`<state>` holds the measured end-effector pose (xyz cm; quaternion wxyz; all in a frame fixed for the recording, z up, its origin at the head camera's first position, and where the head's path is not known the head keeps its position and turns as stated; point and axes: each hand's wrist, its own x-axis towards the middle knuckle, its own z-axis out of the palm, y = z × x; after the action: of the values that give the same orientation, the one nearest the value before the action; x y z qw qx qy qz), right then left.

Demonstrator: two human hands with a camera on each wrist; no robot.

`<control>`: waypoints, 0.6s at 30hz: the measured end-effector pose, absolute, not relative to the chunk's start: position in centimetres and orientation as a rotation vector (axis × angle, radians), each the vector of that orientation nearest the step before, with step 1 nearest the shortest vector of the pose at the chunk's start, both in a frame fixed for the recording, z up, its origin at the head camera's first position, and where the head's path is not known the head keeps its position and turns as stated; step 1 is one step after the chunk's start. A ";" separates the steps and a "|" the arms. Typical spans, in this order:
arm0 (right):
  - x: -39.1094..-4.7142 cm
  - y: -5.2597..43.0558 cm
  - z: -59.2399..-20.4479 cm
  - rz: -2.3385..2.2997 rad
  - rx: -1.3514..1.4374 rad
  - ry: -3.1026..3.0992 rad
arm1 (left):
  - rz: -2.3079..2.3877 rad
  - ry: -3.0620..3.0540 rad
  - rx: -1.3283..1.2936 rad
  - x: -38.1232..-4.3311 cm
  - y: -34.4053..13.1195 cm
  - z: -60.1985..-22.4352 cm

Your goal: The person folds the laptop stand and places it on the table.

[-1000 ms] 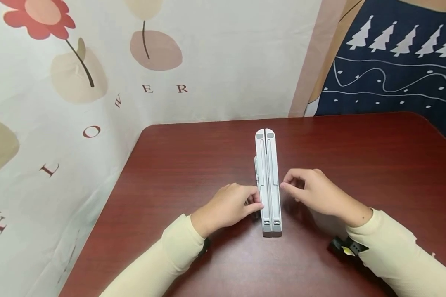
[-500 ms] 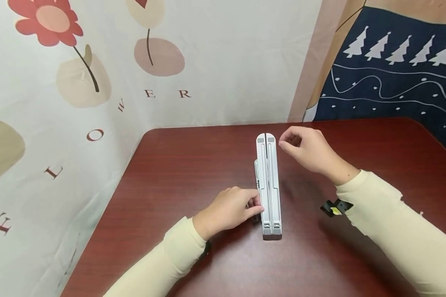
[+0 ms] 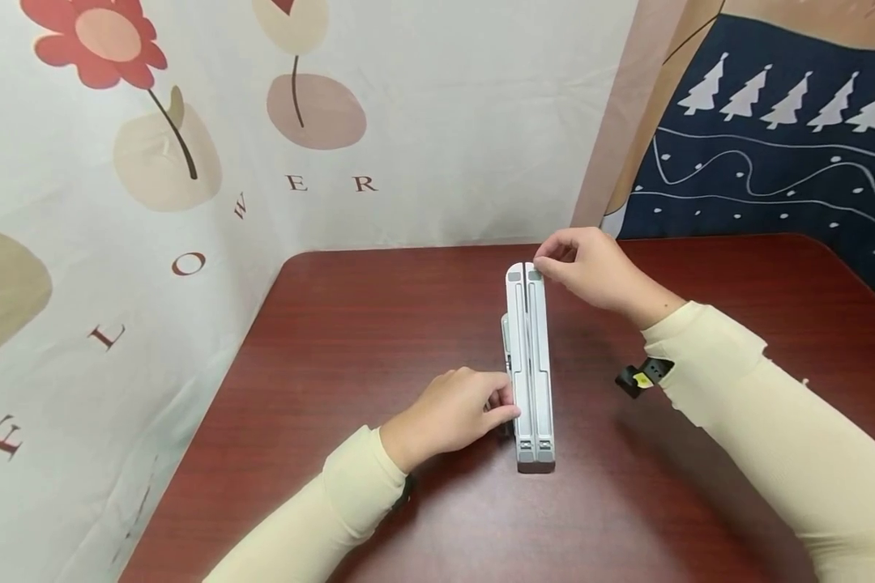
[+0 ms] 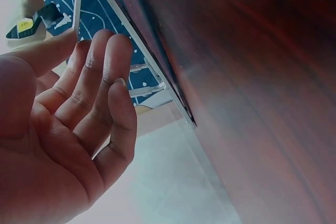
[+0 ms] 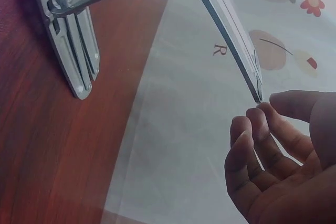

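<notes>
A silver folding laptop stand (image 3: 532, 348) stands raised on the table, its two long top bars side by side and pointing away from me. My left hand (image 3: 452, 409) pinches the near part of its left bar between thumb and fingers. At the far end, the thumb and fingertips of my right hand (image 3: 594, 271) close on the tip of the right bar. From the right wrist view, the stand's lower rails (image 5: 73, 51) lie on the table while the upper bar (image 5: 226, 35) slopes up to those fingertips. Other fingers of both hands are loosely curled.
The dark red wooden table (image 3: 379, 324) reaches back to a white cloth (image 3: 467, 121) printed with flowers and letters. A navy cloth with white trees (image 3: 773, 146) hangs at the back right. A black wrist device (image 3: 638, 379) sits under my right sleeve.
My right hand has moved away from me, from beside the stand's middle up to the far tip of its right bar. The left hand and the stand stay in place.
</notes>
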<state>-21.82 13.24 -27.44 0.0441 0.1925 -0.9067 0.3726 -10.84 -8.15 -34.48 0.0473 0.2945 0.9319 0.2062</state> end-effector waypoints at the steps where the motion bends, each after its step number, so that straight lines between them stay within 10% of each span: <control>1: -21.9 13.2 -27.4 1.161 0.588 -2.785 | 0.633 2.842 0.899 -10.8 -8.2 -34.5; 18: -23.1 12.7 -27.3 1.297 0.587 -2.874 | 0.622 2.836 0.903 -10.8 -8.1 -34.6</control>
<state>-23.14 12.72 -27.30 -0.0329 0.1829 -0.8957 0.4040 -10.80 -8.13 -34.62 0.0503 0.2966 0.9315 0.2044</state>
